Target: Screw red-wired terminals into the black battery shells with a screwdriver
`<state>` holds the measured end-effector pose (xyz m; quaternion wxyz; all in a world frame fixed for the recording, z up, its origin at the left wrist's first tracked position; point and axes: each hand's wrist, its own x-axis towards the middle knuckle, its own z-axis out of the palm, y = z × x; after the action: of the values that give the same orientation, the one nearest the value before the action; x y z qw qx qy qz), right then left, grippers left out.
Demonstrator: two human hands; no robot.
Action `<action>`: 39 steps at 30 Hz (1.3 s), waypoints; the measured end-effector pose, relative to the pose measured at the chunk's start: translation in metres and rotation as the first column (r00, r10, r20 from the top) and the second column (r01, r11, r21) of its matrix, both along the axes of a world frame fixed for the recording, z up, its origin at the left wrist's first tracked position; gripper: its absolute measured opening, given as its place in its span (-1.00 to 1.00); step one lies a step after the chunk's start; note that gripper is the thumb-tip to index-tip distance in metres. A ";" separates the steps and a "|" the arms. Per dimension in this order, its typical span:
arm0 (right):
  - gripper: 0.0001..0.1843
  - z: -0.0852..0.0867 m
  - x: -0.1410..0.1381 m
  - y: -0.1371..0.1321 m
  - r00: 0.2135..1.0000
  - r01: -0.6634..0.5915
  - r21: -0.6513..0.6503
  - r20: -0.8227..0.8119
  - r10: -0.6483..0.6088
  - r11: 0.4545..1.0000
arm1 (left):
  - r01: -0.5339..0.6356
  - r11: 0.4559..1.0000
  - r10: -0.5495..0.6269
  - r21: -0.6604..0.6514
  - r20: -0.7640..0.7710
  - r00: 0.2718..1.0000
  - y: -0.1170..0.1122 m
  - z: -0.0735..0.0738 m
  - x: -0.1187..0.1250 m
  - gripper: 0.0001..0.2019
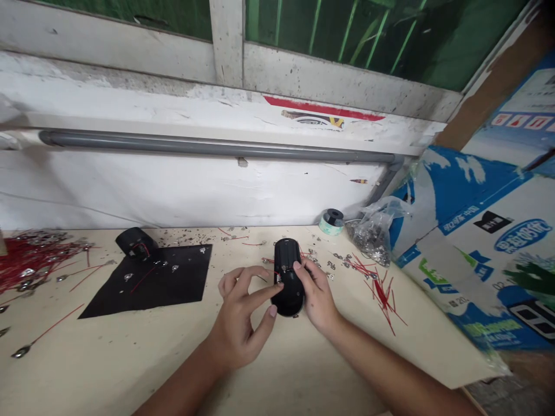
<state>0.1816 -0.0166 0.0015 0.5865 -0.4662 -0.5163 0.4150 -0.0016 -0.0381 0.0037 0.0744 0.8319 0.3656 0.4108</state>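
Note:
A black oval plastic housing (288, 277) stands on the table, with thin red wire showing at its middle. My right hand (314, 292) grips it from the right side, thumb on its face. The index fingertip of my left hand (243, 315) touches the housing's left side next to the red wire, while the thumb stays apart from it. Behind my hands lie scattered small metal terminals (318, 260). A second black housing (136, 242) rests on the far corner of a black sheet (173, 283), which has several small metal pieces on it.
The pale wooden table (130, 370) holds a heap of red wires with metal ends (30, 260) at left, red wire scraps (381, 294), a tape roll (332, 222) and a plastic bag of metal parts (373, 234). A flattened blue-and-white carton (472, 242) leans at right.

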 end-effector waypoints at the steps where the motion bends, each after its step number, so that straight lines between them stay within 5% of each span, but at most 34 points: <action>1: -0.57 0.001 0.001 0.000 1.000 0.017 -0.012 -0.009 -0.017 1.000 | -0.009 1.000 0.009 -0.002 0.021 1.000 0.000 0.000 -0.001 -0.61; 11: -0.55 -0.001 0.003 0.001 0.999 0.023 -0.013 0.036 -0.023 1.000 | -0.166 0.986 0.166 -0.008 0.114 0.980 0.004 -0.009 0.000 -0.71; 15: -0.56 -0.005 0.002 0.002 0.999 -0.004 0.006 0.032 0.004 1.000 | -0.067 0.962 0.144 -0.263 0.286 0.947 0.007 -0.006 0.002 -0.83; 18: -0.56 -0.008 -0.001 0.001 0.994 -0.087 -0.010 0.063 0.088 0.996 | 0.238 0.785 0.126 -0.572 0.524 0.842 0.015 -0.002 0.005 -0.70; 20: -0.56 -0.010 -0.003 0.000 0.977 -0.185 -0.019 0.102 0.186 0.983 | 0.427 0.618 0.137 -0.660 0.625 0.768 0.021 -0.001 0.008 -0.61; 22: -0.55 -0.011 -0.003 0.000 0.954 -0.258 -0.020 0.152 0.258 0.966 | 0.479 0.544 0.169 -0.688 0.650 0.741 0.026 -0.002 0.009 -0.57; 26: -0.61 -0.004 0.013 0.009 0.912 -0.154 0.044 0.390 0.124 0.987 | 0.234 0.616 0.326 -0.752 0.514 0.794 0.036 -0.009 0.003 -0.55; 28: -0.65 0.002 0.028 0.014 0.817 -0.113 0.061 0.574 0.058 0.992 | 0.117 0.635 0.372 -0.763 0.435 0.820 0.041 -0.013 -0.004 -0.57; 33: -0.62 0.008 0.047 0.009 0.507 -0.301 -0.125 0.819 0.269 0.945 | -0.143 0.655 0.413 -0.742 0.193 0.890 0.048 -0.020 -0.016 -0.62; 36: -0.85 0.006 0.040 0.001 0.479 -0.312 -0.108 0.840 0.254 0.944 | -0.290 0.694 0.451 -0.658 0.084 0.889 0.048 -0.021 -0.016 -0.67; 39: -0.84 0.001 0.033 -0.001 0.509 -0.331 -0.079 0.824 0.248 0.940 | -0.403 0.746 0.475 -0.530 -0.001 0.880 0.046 -0.019 -0.015 -0.67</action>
<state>0.2144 -0.0180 0.0029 0.2195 -0.4858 -0.8176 0.2176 -0.0170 0.0082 -0.0156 0.2199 0.6417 0.6414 0.3584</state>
